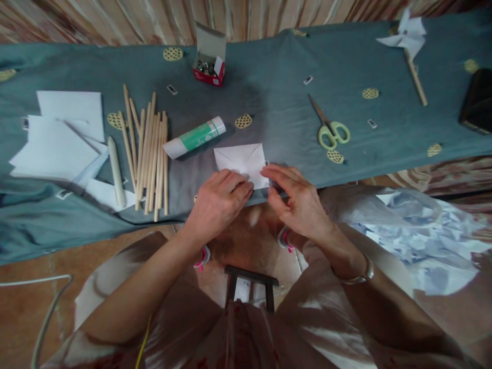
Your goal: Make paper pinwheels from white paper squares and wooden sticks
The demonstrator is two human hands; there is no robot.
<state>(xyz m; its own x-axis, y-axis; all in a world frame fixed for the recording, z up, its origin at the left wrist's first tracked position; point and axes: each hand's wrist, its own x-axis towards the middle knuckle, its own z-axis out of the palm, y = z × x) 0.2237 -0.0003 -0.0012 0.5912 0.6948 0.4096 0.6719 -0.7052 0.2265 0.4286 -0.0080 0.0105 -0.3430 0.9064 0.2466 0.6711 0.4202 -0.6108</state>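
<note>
A small white piece of paper with diagonal crease lines lies near the table's front edge. My left hand is closed, its fingers pressed together on the lower left part of the paper. At the paper's right side, my right hand has its fingers stretched out, with the index fingertip touching the edge and the thumb apart near the lower corner. The paper's lower left corner is hidden under my left fingers. Just behind it lies a glue stick with a green and white label.
Left are wooden sticks, a white rod and paper sheets. Scissors lie right. Farther back are a red box of metal pieces and a paper pinwheel. A bag of paper scraps is below right.
</note>
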